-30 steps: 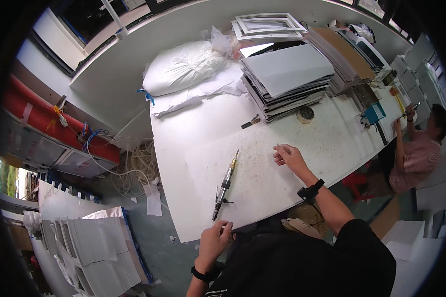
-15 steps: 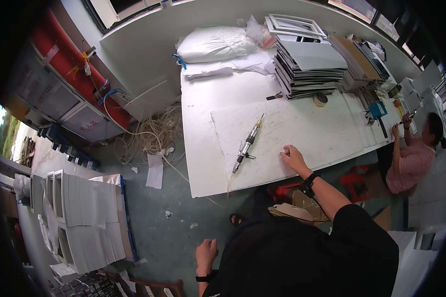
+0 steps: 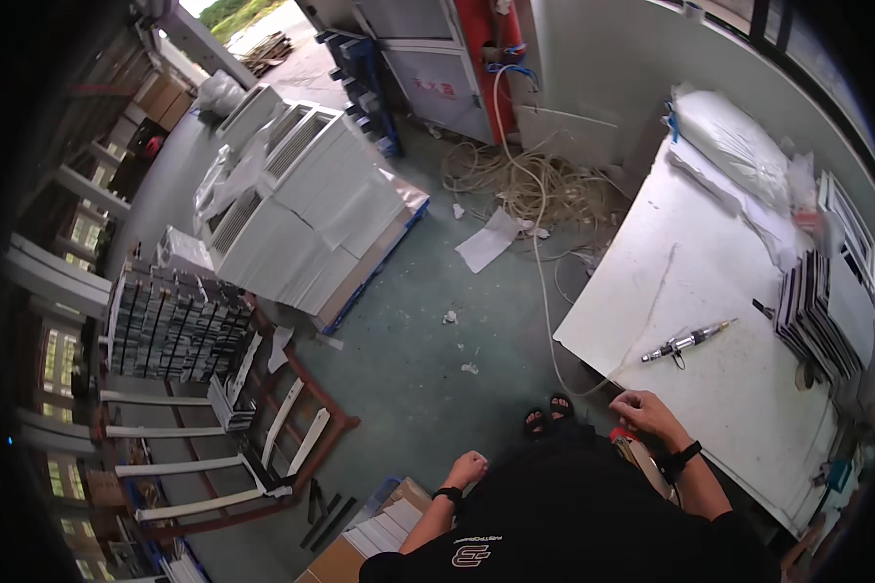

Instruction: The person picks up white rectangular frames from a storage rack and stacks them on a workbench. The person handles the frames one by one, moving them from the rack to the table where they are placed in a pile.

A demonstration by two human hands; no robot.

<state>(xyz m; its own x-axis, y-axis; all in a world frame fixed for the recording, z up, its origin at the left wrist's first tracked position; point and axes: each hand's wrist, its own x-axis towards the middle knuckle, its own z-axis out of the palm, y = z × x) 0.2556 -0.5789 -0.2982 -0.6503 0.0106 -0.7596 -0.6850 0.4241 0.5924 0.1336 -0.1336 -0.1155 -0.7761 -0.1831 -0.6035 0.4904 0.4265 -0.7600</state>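
My left hand (image 3: 468,469) hangs beside my body above the floor, its fingers curled in, and I see nothing in it. By the near edge of the white worktable (image 3: 642,282), my right hand (image 3: 648,415) is loosely closed with bent fingers; nothing shows in it either. Just beyond the right hand, an air screwdriver (image 3: 685,343) lies on the tabletop, untouched. A pale hose (image 3: 546,291) runs from its rear end over the table edge to the floor.
Stacked flat panels (image 3: 822,321) and a stuffed white sack (image 3: 734,141) sit on the table. Coiled hose (image 3: 544,185) covers the floor beyond. Left are a pallet of white framed panels (image 3: 306,214), a reddish-brown rack (image 3: 345,423) and metal profiles (image 3: 180,321). A carton (image 3: 335,564) stands near my left arm.
My view has turned left, bringing the rack and metal profiles into sight. My right hand has come back from over the tabletop to its near edge. The air screwdriver stays on the table.
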